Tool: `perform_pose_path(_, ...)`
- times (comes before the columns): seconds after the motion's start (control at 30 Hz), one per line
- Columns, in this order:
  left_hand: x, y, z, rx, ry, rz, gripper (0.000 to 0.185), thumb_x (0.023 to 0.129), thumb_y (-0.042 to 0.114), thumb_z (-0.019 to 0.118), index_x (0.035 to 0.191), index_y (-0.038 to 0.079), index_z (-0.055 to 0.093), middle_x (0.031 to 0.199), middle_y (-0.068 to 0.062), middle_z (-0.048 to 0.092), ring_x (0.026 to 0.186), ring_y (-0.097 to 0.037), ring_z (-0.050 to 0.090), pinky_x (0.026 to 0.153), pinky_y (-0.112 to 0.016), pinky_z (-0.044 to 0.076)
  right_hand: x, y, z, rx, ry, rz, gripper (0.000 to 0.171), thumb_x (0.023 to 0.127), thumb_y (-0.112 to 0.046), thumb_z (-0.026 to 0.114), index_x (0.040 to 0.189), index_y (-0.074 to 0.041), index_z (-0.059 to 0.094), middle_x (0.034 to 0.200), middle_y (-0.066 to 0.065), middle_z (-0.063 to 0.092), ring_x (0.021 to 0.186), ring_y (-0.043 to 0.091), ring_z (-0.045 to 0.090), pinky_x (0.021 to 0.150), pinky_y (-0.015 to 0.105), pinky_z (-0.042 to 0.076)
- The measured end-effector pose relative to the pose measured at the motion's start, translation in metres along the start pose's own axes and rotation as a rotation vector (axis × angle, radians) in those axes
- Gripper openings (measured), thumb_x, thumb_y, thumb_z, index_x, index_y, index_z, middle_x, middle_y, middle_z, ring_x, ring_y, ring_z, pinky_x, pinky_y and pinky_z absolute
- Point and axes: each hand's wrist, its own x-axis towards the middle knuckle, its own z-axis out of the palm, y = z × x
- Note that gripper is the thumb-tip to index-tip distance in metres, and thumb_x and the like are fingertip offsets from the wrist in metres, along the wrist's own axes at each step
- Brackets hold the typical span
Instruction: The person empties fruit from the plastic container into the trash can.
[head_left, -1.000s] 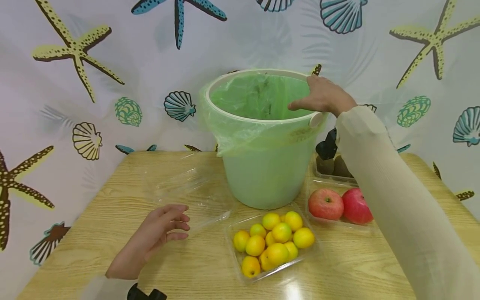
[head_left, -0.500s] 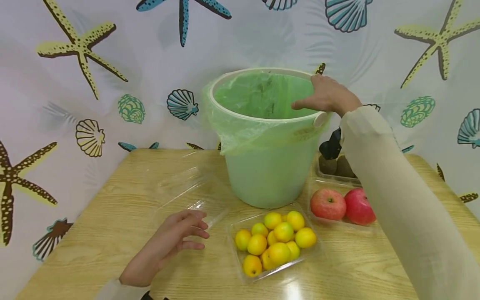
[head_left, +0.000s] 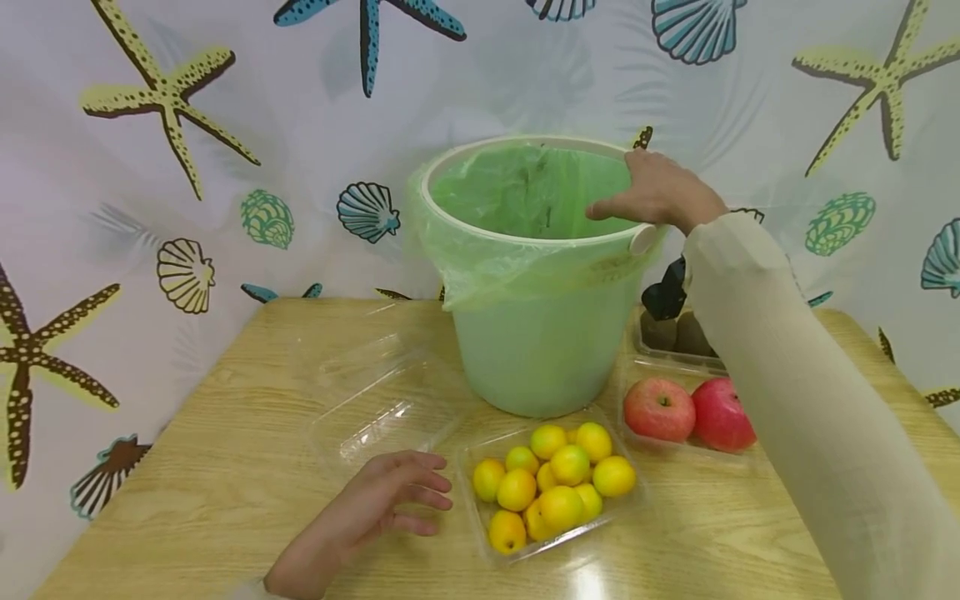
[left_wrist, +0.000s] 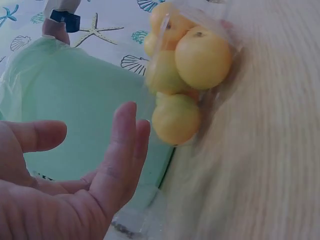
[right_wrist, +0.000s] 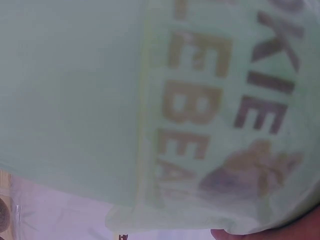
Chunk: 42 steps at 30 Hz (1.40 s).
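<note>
A pale green bucket [head_left: 542,350] lined with a thin green bag [head_left: 525,192] stands at the back middle of the wooden table [head_left: 225,467]. My right hand [head_left: 660,193] grips its right rim, thumb lying inside and fingers over the edge. The right wrist view is filled by the printed bag [right_wrist: 150,100], with a sliver of that hand [right_wrist: 270,233] at the bottom. My left hand [head_left: 401,492] is open, fingers spread and relaxed, low over the table just left of a clear tray of small yellow fruits [head_left: 551,487]. The left wrist view shows the open hand [left_wrist: 100,170] beside those fruits [left_wrist: 202,57].
A clear plastic lid [head_left: 378,412] lies on the table left of the bucket. Two red apples [head_left: 660,408] sit in a clear tray at the right, with a tray of brown fruit [head_left: 675,333] behind them. A sea-patterned curtain [head_left: 187,167] hangs behind the table.
My left hand has slid right and nearer, off the clear lid to beside the yellow fruit tray. The right hand has stayed on the bucket rim.
</note>
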Motion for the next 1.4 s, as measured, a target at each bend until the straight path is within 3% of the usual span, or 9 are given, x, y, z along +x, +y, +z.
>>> perform_pose_path(0.2, 0.004, -0.014, 0.006, -0.060, -0.020, -0.017, 0.044, 0.099, 0.022, 0.041, 0.128, -0.012, 0.044, 0.095, 0.000, 0.064, 0.087, -0.012, 0.065, 0.074, -0.032, 0.058, 0.000, 0.000, 0.002, 0.009, 0.001, 0.005, 0.098, 0.089, -0.049, 0.054, 0.152, 0.001, -0.004, 0.158, 0.023, 0.000, 0.145, 0.041, 0.006, 0.115, 0.057, 0.015)
perform_pose_path(0.43, 0.004, -0.029, 0.014, -0.165, -0.049, -0.100, 0.025, 0.097, 0.026, 0.049, 0.110, 0.005, 0.053, 0.094, -0.004, 0.063, 0.085, -0.015, 0.065, 0.073, -0.031, 0.058, 0.001, 0.000, 0.003, 0.005, -0.007, 0.002, 0.099, 0.089, -0.050, 0.054, 0.151, 0.000, -0.006, 0.159, 0.022, -0.002, 0.146, 0.041, 0.003, 0.116, 0.056, 0.013)
perform_pose_path(0.7, 0.007, -0.027, 0.018, -0.200, -0.065, -0.068, 0.019, 0.098, 0.024, 0.044, 0.104, 0.008, 0.054, 0.091, -0.004, 0.061, 0.083, -0.014, 0.065, 0.071, -0.029, 0.058, 0.001, 0.002, 0.003, 0.002, 0.001, 0.000, 0.098, 0.090, -0.050, 0.053, 0.151, 0.000, -0.004, 0.159, 0.022, -0.002, 0.146, 0.041, 0.003, 0.116, 0.057, 0.013)
perform_pose_path(0.93, 0.007, -0.025, 0.018, -0.259, -0.141, -0.039, 0.018, 0.099, 0.021, 0.045, 0.095, 0.010, 0.058, 0.090, -0.001, 0.063, 0.083, -0.012, 0.066, 0.072, -0.028, 0.058, 0.000, 0.002, 0.003, 0.010, -0.003, 0.006, 0.098, 0.090, -0.049, 0.053, 0.152, 0.000, -0.005, 0.159, 0.022, -0.002, 0.146, 0.041, 0.004, 0.116, 0.057, 0.013)
perform_pose_path(1.1, 0.009, -0.020, 0.018, -0.268, -0.160, -0.030, 0.020, 0.099, 0.022, 0.045, 0.091, 0.012, 0.059, 0.090, 0.000, 0.063, 0.083, -0.012, 0.065, 0.073, -0.028, 0.058, 0.000, 0.002, 0.002, 0.006, 0.006, 0.000, 0.098, 0.090, -0.050, 0.053, 0.152, 0.000, -0.004, 0.159, 0.022, -0.001, 0.146, 0.041, 0.004, 0.116, 0.058, 0.014)
perform_pose_path(1.23, 0.009, -0.019, 0.017, -0.256, -0.128, -0.019, 0.021, 0.099, 0.021, 0.044, 0.088, 0.014, 0.060, 0.086, 0.001, 0.064, 0.080, -0.010, 0.064, 0.071, -0.026, 0.057, 0.001, 0.002, 0.003, 0.003, 0.010, -0.009, 0.098, 0.089, -0.050, 0.054, 0.152, 0.000, -0.003, 0.158, 0.023, 0.000, 0.146, 0.041, 0.005, 0.116, 0.057, 0.014)
perform_pose_path(1.4, 0.010, -0.019, 0.015, -0.212, -0.038, 0.002, 0.017, 0.098, 0.020, 0.048, 0.088, 0.016, 0.060, 0.086, 0.005, 0.060, 0.079, -0.008, 0.059, 0.069, -0.022, 0.054, 0.002, 0.001, 0.002, 0.004, 0.015, -0.013, 0.098, 0.089, -0.049, 0.054, 0.152, 0.001, -0.003, 0.158, 0.023, 0.000, 0.146, 0.041, 0.006, 0.116, 0.057, 0.014)
